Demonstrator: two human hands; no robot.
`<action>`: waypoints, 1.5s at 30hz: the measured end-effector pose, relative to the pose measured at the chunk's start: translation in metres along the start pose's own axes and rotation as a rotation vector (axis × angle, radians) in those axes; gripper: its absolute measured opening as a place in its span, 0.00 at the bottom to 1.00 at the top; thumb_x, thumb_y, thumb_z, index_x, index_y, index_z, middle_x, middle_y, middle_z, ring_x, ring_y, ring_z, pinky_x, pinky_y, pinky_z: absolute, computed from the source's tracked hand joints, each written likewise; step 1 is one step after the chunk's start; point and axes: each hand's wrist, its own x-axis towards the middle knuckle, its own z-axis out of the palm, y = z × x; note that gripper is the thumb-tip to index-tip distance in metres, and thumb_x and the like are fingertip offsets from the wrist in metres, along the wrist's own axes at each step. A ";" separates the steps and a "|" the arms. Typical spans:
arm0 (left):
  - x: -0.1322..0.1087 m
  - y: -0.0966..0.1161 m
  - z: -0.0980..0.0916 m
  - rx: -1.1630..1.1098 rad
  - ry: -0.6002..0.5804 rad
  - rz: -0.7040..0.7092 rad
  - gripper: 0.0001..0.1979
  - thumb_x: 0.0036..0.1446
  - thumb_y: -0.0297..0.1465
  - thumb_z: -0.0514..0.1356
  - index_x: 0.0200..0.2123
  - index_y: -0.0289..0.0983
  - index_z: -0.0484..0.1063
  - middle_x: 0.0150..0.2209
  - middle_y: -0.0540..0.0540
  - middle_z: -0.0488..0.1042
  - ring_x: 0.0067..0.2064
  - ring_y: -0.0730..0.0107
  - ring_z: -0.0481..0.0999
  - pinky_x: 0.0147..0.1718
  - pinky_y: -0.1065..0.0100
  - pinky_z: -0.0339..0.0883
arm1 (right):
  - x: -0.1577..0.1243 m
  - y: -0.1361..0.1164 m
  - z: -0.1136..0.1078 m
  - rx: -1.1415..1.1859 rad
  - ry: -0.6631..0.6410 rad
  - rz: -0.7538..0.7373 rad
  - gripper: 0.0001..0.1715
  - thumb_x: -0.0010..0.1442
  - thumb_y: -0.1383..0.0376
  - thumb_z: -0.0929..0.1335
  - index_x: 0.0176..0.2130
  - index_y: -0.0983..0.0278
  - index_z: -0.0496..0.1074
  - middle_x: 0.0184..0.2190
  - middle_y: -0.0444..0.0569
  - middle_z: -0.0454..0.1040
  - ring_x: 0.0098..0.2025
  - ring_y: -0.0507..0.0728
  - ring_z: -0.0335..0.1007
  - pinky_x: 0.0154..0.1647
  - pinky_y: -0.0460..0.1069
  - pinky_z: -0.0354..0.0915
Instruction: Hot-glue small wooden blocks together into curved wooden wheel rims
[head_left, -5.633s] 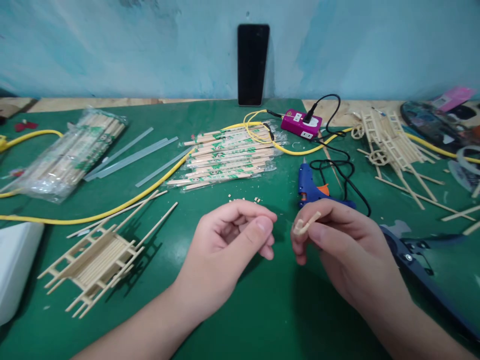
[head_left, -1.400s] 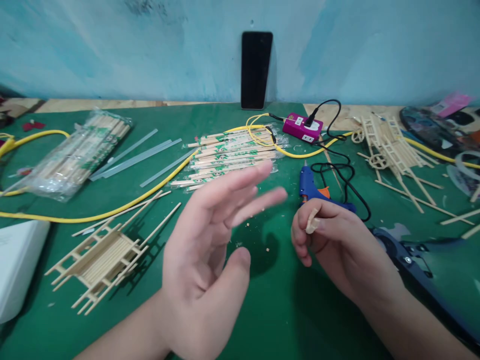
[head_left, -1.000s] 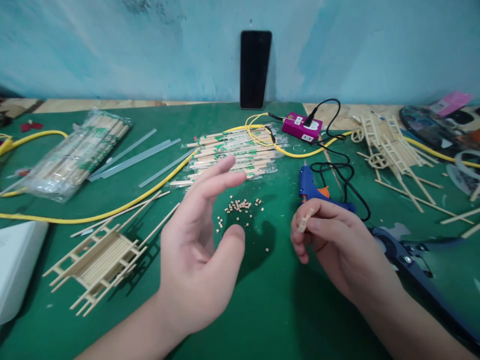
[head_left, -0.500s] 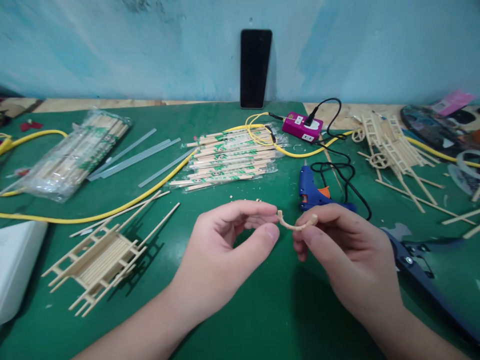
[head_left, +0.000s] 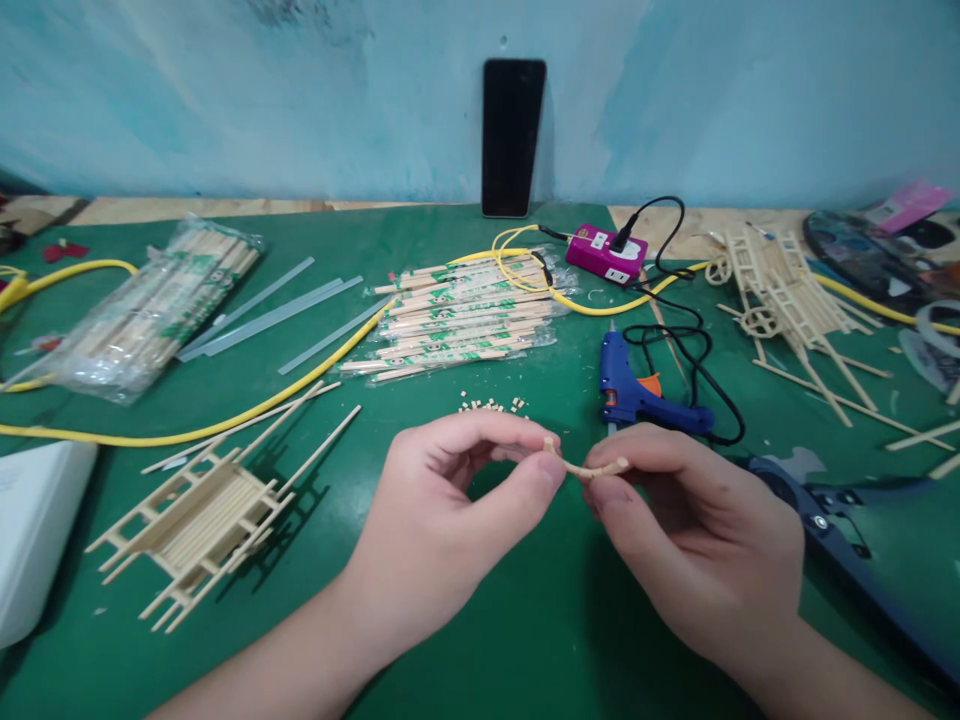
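Head view: curved wooden strip (head_left: 589,468) pinched between both hands

Looking down over a green work mat (head_left: 525,630), the curved wooden strip sits near the middle of the scene, held in the air across the gap between the hands. It is thin and pale, bowed in a shallow arc, with its left end turned upward. Its surface looks smooth, but any fine detail is too small to tell.

The left hand (head_left: 446,495) pinches that upturned end between thumb and forefinger, its other fingers curled loosely. The right hand (head_left: 694,530) grips the opposite end the same way, with its remaining fingers folded under. Neither hand has let go, and the strip touches nothing else.

As far as the scene shows, some pieces stand built: a chopstick lattice frame (head_left: 202,520) lies at near left, and a second lattice frame (head_left: 787,310) with two small wheels (head_left: 761,322) lies at far right. Plenty of stock remains: wrapped chopsticks (head_left: 450,320) at far centre, a bagged chopstick bundle (head_left: 157,310) at far left, and clear glue sticks (head_left: 262,310) between them. Tiny wooden cubes (head_left: 491,405) lie scattered just beyond the left hand. A blue glue gun (head_left: 626,390) rests just beyond the right hand, near a magenta power strip (head_left: 604,253) at the far edge.
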 end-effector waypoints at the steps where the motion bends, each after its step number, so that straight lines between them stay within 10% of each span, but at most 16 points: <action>1: 0.000 0.000 0.000 0.005 -0.001 0.004 0.05 0.63 0.26 0.75 0.36 0.42 0.89 0.36 0.52 0.89 0.39 0.74 0.86 0.42 0.79 0.80 | 0.000 0.000 0.000 -0.006 -0.003 -0.002 0.15 0.67 0.77 0.72 0.44 0.57 0.77 0.36 0.39 0.81 0.35 0.49 0.77 0.35 0.43 0.73; 14: 0.003 0.010 -0.001 0.053 -0.056 0.013 0.06 0.60 0.24 0.76 0.35 0.42 0.90 0.35 0.51 0.90 0.38 0.73 0.86 0.42 0.76 0.80 | 0.002 -0.004 -0.003 0.006 0.013 -0.039 0.16 0.65 0.79 0.72 0.45 0.58 0.78 0.36 0.41 0.81 0.34 0.51 0.79 0.34 0.45 0.75; 26: 0.003 0.006 -0.003 -0.281 -0.308 -0.109 0.13 0.58 0.19 0.78 0.42 0.42 0.90 0.38 0.49 0.90 0.40 0.71 0.89 0.44 0.74 0.82 | 0.007 -0.005 -0.003 0.408 0.015 0.278 0.07 0.72 0.68 0.74 0.40 0.60 0.83 0.30 0.47 0.82 0.27 0.54 0.77 0.25 0.45 0.75; 45: 0.001 0.006 -0.004 -0.096 -0.182 -0.124 0.08 0.60 0.35 0.79 0.34 0.39 0.86 0.30 0.47 0.79 0.32 0.68 0.75 0.31 0.69 0.71 | 0.010 -0.011 -0.001 0.134 0.017 0.025 0.14 0.62 0.78 0.72 0.38 0.59 0.80 0.29 0.43 0.81 0.27 0.53 0.78 0.26 0.46 0.74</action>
